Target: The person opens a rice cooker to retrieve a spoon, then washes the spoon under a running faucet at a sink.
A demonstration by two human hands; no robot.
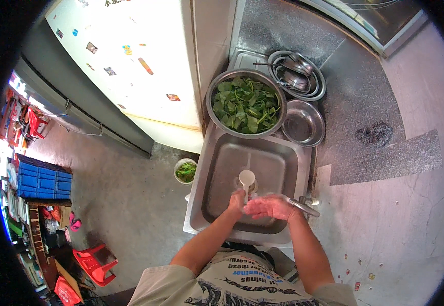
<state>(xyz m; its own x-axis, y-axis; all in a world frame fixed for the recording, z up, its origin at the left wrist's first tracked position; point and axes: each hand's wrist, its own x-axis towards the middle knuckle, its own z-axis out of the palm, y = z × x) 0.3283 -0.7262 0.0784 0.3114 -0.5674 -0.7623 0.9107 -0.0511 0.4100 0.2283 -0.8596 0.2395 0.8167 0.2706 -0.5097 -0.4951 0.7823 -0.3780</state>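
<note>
2 hands meet over the sink (204, 166), likely to catch drips. the left hand (236, 202) is at the white scoop (247, 177), above the drain; finger grip, i cannot tell. the right hand (270, 206) stretches its fingers beside the tap (304, 207), seemingly to meet water; greens (245, 104) wait behind.
</note>
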